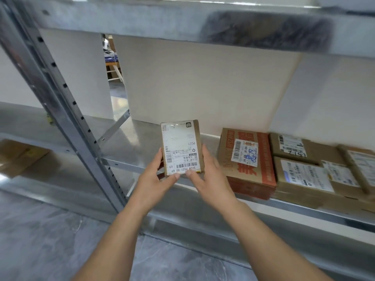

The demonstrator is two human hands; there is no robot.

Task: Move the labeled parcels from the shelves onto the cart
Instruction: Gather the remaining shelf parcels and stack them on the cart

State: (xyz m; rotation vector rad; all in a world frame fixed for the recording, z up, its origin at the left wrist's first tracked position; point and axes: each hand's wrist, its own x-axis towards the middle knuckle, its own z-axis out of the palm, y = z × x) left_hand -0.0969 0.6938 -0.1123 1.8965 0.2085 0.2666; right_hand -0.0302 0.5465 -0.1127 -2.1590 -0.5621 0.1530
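Two-handed grip | left hand (155,180) and right hand (211,177) clasp small parcel (180,146) | seemingly off shelf (140,145)

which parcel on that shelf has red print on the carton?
The large carton just right of the small parcel being held: red stripe and red characters, blue scribble on its label. The plain brown cartons further right show no red print.

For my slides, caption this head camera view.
Left hand and right hand grip a labeled parcel beside other boxes on a metal shelf.
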